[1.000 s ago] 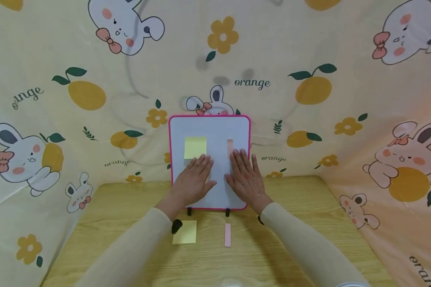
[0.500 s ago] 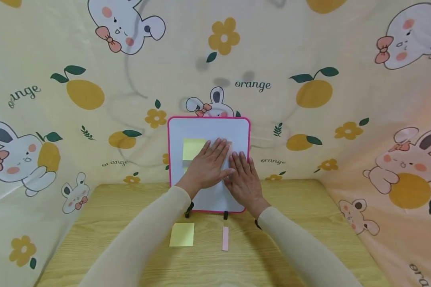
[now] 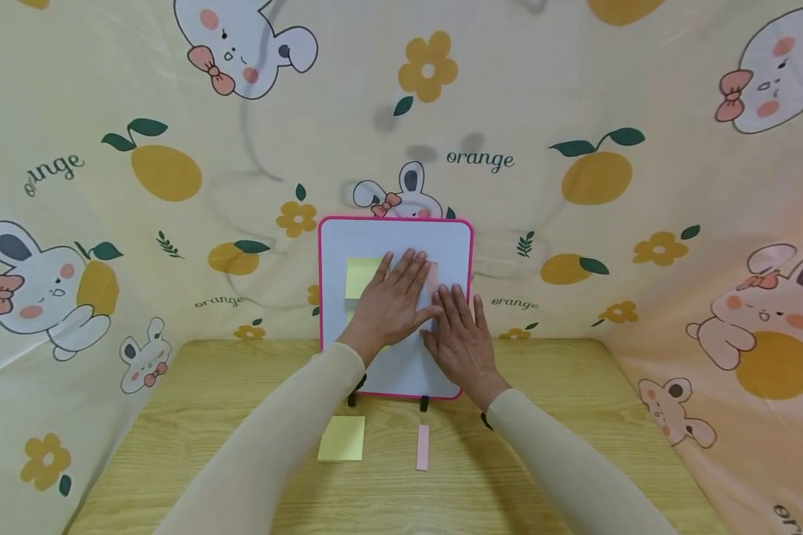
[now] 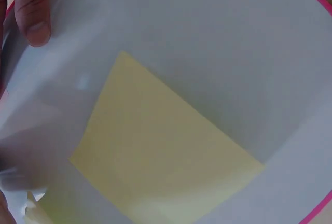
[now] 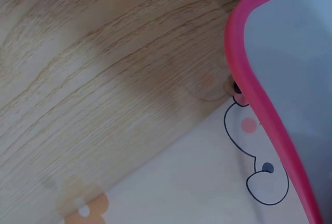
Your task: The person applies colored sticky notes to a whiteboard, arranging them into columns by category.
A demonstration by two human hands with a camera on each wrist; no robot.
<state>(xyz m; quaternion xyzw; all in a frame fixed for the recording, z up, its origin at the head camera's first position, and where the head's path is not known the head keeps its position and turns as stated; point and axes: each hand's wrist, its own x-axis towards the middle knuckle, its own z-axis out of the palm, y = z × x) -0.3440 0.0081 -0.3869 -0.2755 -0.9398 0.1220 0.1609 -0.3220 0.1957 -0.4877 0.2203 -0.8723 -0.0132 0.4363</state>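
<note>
A whiteboard (image 3: 401,236) with a pink frame stands upright on small black feet. My left hand (image 3: 391,297) lies on its middle with straight fingers, fingertips right beside a pale pink sticky strip (image 3: 432,275). It partly covers a yellow sticky note (image 3: 361,276) at the upper left. A lower yellow note (image 4: 166,146) fills the left wrist view, mostly hidden behind the hand in the head view. My right hand (image 3: 463,338) lies against the board's right side, fingers straight, fingertips at the strip's lower part. The left thumb reaches to the right fingers.
On the wooden table (image 3: 542,401) in front of the board lie a yellow sticky note pad (image 3: 341,438) and a narrow pink sticky strip pad (image 3: 423,447). Patterned cloth (image 3: 348,111) with rabbits and oranges hangs behind and at both sides.
My left hand has moved right and up across the board, from below the upper yellow note to the pink strip. My right hand has stayed nearly in place.
</note>
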